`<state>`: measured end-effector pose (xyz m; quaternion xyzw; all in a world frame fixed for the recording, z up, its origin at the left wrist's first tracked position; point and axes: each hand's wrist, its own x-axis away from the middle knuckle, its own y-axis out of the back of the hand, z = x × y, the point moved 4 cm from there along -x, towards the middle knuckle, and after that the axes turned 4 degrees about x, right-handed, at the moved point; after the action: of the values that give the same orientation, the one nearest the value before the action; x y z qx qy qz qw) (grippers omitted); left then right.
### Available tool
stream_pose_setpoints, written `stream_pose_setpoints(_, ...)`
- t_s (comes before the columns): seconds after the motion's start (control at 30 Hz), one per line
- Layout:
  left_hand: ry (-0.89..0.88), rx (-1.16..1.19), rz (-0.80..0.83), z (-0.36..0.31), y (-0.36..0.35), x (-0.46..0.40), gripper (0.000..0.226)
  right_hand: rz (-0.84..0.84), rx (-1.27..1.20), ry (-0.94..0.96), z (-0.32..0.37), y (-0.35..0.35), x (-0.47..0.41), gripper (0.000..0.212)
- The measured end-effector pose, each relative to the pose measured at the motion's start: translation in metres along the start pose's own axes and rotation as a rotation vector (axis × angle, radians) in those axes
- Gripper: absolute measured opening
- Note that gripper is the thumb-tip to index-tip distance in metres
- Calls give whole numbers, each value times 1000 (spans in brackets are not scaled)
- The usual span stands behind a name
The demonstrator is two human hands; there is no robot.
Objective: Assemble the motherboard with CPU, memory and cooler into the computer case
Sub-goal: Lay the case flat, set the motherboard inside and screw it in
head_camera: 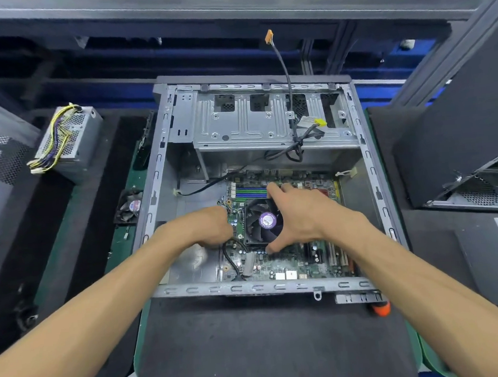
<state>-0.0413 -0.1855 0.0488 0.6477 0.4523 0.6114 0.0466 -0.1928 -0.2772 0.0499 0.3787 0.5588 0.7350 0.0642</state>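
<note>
The board (278,262) lay inside the case (368,163), the right hand (302,214) spanning wide across the cooler (261,222) and gripping it, the left hand (212,225) curled at the board's left edge, its hold hidden.

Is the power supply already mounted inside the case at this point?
No. The power supply sits outside the case, on the mat to its left, its wire bundle hanging loose.

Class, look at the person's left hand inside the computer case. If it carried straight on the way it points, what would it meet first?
Probably the cooler: the left hand points rightward along the motherboard edge, the fan housing just beyond its knuckles. Depth is unclear.
</note>
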Motion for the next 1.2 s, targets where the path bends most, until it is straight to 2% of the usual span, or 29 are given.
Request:
stream_pose_setpoints(0.17,22,35,9,3,-1,0,23,56,-48,14,1,3,2,124)
stream_pose_setpoints(0.37,-11,246,47,1,-8,2,26,44,-75,12,-3,3,5,116)
stream_pose_setpoints(0.53,-68,79,1,0,-8,-1,29,82,-99,-14,-2,3,5,117)
stream_pose_setpoints(0.6,-76,-18,-66,2,-6,-2,35,120,-155,-21,-3,5,6,118)
stream_pose_setpoints(0.63,-75,-63,-123,4,-4,-1,34,132,-216,-18,-4,6,6,112)
stream_pose_setpoints(0.7,-84,-123,-254,7,2,3,29,103,-348,-15,-7,10,9,84)
stream_pose_setpoints(0.77,-128,-148,-400,6,9,12,32,-26,-396,-32,-10,19,12,56)
stream_pose_setpoints(0.87,-336,-100,-597,-15,17,27,43,-351,-424,-33,-18,41,21,42)
stream_pose_setpoints(0.93,-560,-82,-634,-38,14,36,40,-611,-566,-22,-26,59,32,35)
stream_pose_setpoints(0.97,-632,-129,-610,-48,9,35,50,-757,-644,-30,-32,68,39,33)
stream_pose_setpoints(1.0,-657,-211,-561,-54,3,28,71,-912,-688,-54,-41,75,48,31)
stream_pose_setpoints(1.07,-600,-376,-440,-58,-6,10,107,-1150,-680,-158,-58,83,63,28)
stream_pose_setpoints(1.13,-555,-397,-367,-58,-8,-3,117,-1165,-652,-278,-74,82,68,26)
stream_pose_setpoints(1.2,-568,-332,-349,-57,-8,-11,109,-966,-644,-358,-88,73,60,36)
